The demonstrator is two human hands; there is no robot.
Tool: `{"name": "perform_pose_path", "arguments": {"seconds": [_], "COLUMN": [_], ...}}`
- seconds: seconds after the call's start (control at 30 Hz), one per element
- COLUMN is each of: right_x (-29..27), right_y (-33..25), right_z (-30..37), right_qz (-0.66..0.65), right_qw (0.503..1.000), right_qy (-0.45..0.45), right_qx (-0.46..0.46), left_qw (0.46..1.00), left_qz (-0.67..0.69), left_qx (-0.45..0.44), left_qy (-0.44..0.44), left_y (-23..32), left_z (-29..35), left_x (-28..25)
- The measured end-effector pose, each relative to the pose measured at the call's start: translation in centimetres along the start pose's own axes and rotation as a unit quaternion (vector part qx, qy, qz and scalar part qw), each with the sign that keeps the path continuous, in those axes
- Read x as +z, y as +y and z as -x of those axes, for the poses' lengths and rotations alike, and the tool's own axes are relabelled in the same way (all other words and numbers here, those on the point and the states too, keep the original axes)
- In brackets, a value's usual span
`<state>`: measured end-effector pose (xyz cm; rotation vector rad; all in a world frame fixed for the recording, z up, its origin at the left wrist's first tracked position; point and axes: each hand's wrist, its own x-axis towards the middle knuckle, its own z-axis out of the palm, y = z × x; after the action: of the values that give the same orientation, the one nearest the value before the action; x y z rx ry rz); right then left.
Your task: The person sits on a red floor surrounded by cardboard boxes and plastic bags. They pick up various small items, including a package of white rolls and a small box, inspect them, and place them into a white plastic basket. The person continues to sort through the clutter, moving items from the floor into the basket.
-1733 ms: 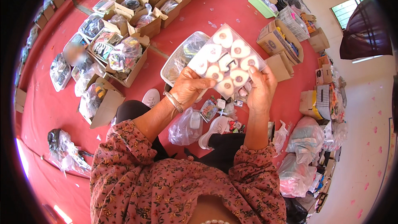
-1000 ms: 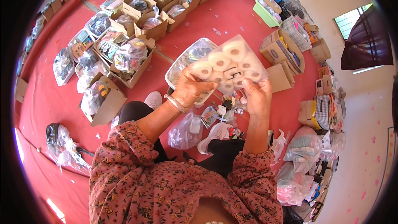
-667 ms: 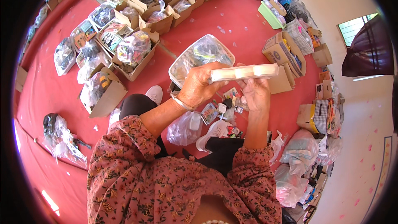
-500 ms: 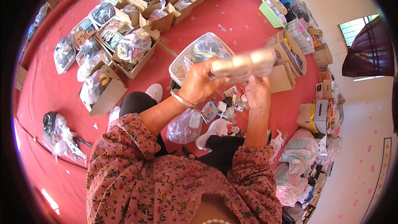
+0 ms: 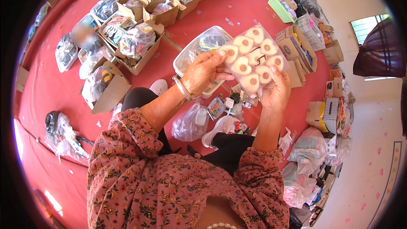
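Between my two hands I hold up a flat clear packet (image 5: 257, 56) of several cream, rounded pieces with brown centres and a dark mark in the middle. My left hand (image 5: 202, 73) pinches its left edge, thumb on the front. My right hand (image 5: 276, 90) grips its lower right corner, with the thumb on the front face; its other fingers are partly hidden behind. Behind the packet stands a white basket (image 5: 176, 61) with plastic-wrapped goods. Below my hands lie small packaged items (image 5: 217, 107) and a clear plastic bag (image 5: 188, 123).
Open cardboard boxes (image 5: 163, 16) and trays of bagged goods stand in rows at the far left. Along the right wall are a cardboard box (image 5: 289, 44), a green bin (image 5: 280, 10) and plastic bags (image 5: 308, 148). Another bag (image 5: 63, 138) lies on the red floor at left.
The packet has turned from a steep, blurred angle so that its face shows. My right hand has shifted slightly right and keeps its grip on the lower edge.
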<state>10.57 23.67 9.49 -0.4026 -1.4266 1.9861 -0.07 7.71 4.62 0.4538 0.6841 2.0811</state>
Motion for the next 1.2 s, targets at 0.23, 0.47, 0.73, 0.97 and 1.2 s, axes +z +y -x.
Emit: {"name": "perform_pose_path", "arguments": {"seconds": [0.23,0.47,0.73,0.97,1.2], "right_x": [1.0,2.4,2.1,1.7,1.5], "right_y": [-1.3,-2.8,-3.1,-3.0,-3.5], "right_z": [1.0,2.4,1.7,1.5,1.7], "right_qz": [0.040,0.091,0.050,0.082,0.068], "right_qw": [0.995,0.981,0.988,0.985,0.984], "right_qy": [-0.005,-0.049,-0.033,-0.028,-0.027], "right_qx": [-0.088,-0.162,-0.142,-0.150,-0.163], "left_qw": [0.997,0.990,0.993,0.992,0.998], "left_qz": [0.054,0.096,0.087,0.094,0.016], "left_qx": [0.029,0.035,-0.008,-0.017,-0.011], "left_qy": [-0.050,-0.096,-0.085,-0.085,-0.067], "left_y": [0.0,0.4,0.7,0.6,0.3], "left_z": [0.2,0.6,0.9,0.8,0.8], "left_x": [0.1,0.2,0.3,0.4,1.0]}}
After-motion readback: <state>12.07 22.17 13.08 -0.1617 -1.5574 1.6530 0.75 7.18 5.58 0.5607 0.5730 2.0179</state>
